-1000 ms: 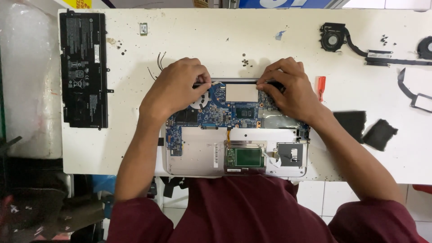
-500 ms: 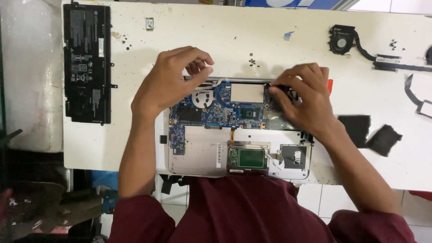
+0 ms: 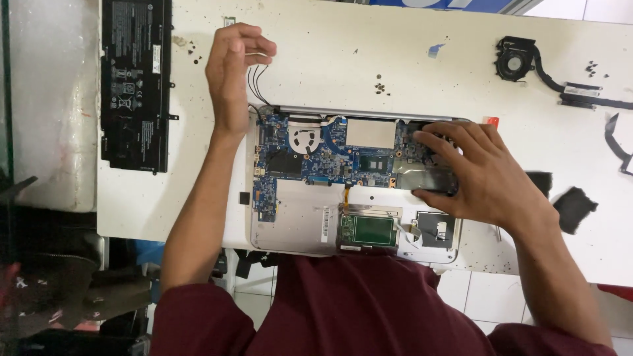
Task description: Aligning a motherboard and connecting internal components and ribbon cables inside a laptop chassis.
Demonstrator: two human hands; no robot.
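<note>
Left hand point(image 3: 231, 72) raised, grip pinched on thin black wires point(image 3: 255, 78) above the opened laptop point(image 3: 297, 217); right hand point(image 3: 481, 175) flat, fingers spread, grip apart, pressing its right side.

An opened silver laptop chassis with exposed blue circuit board point(image 3: 330, 165) lies at the white desk's point(image 3: 395, 72) near edge; a flat black rectangular battery pack point(image 3: 135, 82) occupies the far-left corner, a black cooling fan with heat pipe point(image 3: 521, 59) the far-right.

Bright, even light from above. Soft, short shadows under the left hand point(image 3: 231, 72) and right hand point(image 3: 484, 175). Pale glare on the white table point(image 3: 369, 59) past the hands, washed out a bit. Sharp in the middle near the hands. Dark and murky far off to the left hand's side. Slightly soft at the edges.
</note>
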